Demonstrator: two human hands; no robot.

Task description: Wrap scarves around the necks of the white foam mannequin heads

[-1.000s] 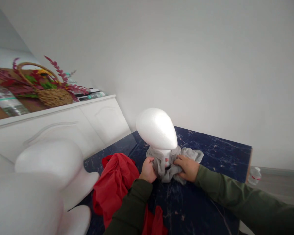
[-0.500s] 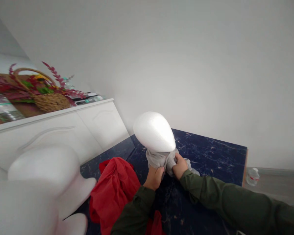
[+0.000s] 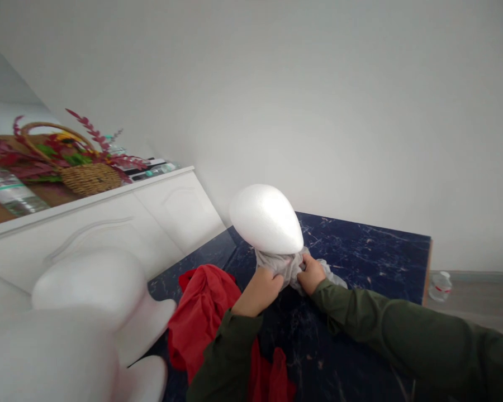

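Observation:
A white foam mannequin head stands on the dark blue marbled table. Thin grey cloth, a scarf by its look, is wrapped around the neck under the chin, and a loose end trails to the right. On the left of the neck, my left hand grips the cloth between thumb and fingers. My right hand pinches it on the other side. Beside my left forearm lies a crumpled red cloth, part of it passing under the sleeve.
Two more white mannequin heads stand close at the left. Behind them, a white cabinet bears a wicker basket of artificial flowers and several bottles. A clear plastic bottle stands on the floor past the table's right edge.
My left hand has shifted slightly up along the grey scarf, showing more of its back. My right hand stays at the scarf. The view has shifted slightly.

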